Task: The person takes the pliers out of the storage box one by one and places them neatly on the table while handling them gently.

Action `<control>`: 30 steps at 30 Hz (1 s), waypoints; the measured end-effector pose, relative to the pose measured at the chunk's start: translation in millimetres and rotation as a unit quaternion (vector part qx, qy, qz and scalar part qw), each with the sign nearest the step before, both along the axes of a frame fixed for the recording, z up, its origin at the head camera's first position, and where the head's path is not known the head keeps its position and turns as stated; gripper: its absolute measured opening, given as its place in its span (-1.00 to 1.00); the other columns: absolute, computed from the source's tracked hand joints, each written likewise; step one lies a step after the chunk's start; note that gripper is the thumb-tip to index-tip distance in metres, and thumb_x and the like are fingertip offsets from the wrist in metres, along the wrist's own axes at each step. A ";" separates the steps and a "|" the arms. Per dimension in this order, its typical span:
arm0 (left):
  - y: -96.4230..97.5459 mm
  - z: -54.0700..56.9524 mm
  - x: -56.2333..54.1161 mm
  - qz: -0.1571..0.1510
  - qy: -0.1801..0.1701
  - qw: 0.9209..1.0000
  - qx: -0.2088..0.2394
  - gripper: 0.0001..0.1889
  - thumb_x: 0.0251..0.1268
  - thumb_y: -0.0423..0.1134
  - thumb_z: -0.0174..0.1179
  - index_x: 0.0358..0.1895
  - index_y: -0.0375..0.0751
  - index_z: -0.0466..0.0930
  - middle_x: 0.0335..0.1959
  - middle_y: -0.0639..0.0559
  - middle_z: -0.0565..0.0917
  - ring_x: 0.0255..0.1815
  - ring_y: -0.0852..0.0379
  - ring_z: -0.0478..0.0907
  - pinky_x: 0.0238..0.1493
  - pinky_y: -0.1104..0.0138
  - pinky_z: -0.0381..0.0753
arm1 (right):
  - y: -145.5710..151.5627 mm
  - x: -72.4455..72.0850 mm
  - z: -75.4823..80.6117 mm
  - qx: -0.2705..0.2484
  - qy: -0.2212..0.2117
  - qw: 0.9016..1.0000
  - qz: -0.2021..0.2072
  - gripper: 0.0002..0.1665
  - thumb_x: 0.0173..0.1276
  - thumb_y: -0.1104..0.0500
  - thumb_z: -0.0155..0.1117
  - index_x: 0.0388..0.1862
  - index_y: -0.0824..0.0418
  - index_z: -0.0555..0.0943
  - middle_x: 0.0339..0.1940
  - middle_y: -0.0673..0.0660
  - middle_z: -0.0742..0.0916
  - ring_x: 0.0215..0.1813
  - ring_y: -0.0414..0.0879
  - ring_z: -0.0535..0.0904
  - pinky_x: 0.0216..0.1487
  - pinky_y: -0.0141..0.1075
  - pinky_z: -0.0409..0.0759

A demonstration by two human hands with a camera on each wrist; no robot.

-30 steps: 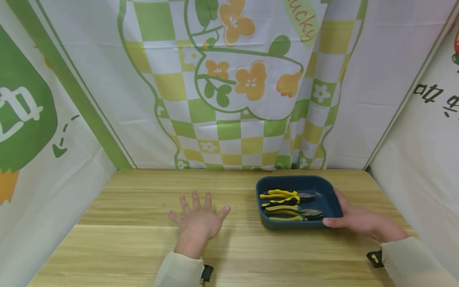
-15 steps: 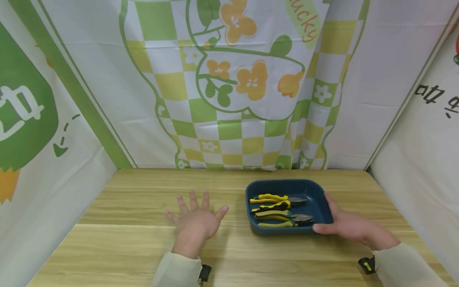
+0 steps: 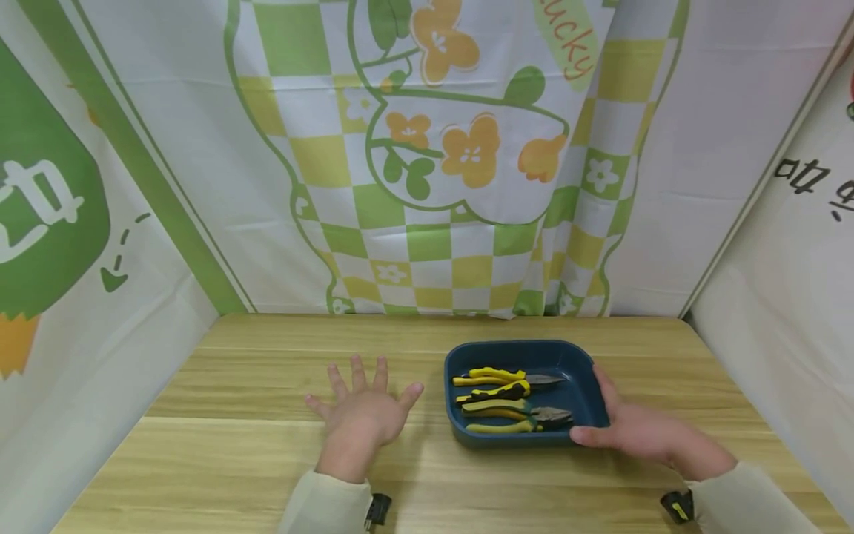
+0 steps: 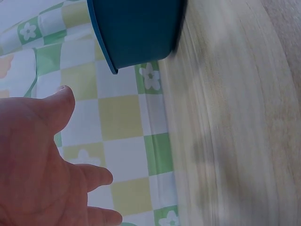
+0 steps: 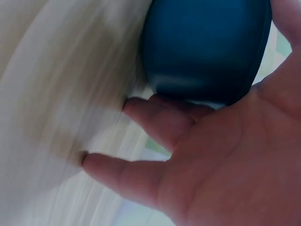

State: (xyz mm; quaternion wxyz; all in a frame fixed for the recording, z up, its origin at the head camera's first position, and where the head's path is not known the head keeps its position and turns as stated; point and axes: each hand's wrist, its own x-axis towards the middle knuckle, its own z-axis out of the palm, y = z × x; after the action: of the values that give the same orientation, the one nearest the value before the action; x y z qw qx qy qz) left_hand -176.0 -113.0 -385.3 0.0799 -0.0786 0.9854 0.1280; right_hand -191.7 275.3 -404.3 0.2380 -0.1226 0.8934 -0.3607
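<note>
Right of centre on the wood-grain worktop (image 3: 253, 452): dark blue rectangular tray (image 3: 497, 442), upright, base down. Inside, handles to the left, metal noses to the right: needle-nose pliers (image 3: 497, 374) with yellow handles at the far side, black-and-yellow tool handle (image 3: 500, 392) in the middle, combination pliers (image 3: 552, 417) with olive-green grips nearest. All loose, no dividers.

At the tray's right end: right hand (image 3: 643, 432) clamped on, thumb (image 3: 594, 436) at the near rim by the corner, fingers (image 5: 160, 120) against the outside of the end wall. To the left of the tray, apart from it: left hand (image 3: 367, 417), spread wide and holding nothing. Hard to tell from these angles whether touching the worktop or just above it. Hands well apart from each other.

On handling, by judgement: for any shift across the wood, keep the base flat and push low on the end wall rather than levering from the thumb corner, so as not to tip the near side and send pliers sliding. Go slowly and evenly; stop softly. Leave the thumb on the rim, outside the combination pliers' metal nose, just beside it. Mind the spread left fingers; better to lay the left palm against the free end as a guide. Square up before letting go.
</note>
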 end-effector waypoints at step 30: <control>-7.4 -1.6 -0.6 0.005 -0.005 1.000 0.011 0.05 0.22 0.63 -0.52 0.63 -0.01 -0.10 0.58 -0.31 -0.27 0.47 -0.49 -0.55 0.10 -0.54 -0.59 | 4.1 -13.3 -3.7 -0.039 -0.004 0.999 0.024 0.55 0.25 -0.08 0.50 0.55 0.14 -0.63 0.39 0.73 0.17 0.38 0.48 0.23 0.33 0.33 0.14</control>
State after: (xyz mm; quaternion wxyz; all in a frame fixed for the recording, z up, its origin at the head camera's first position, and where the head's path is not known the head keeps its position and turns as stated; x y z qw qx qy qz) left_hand -176.5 -120.3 -386.9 0.0848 -0.0835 0.9831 0.1391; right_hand -205.0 279.4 -407.9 0.2449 -0.1517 0.8747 -0.3897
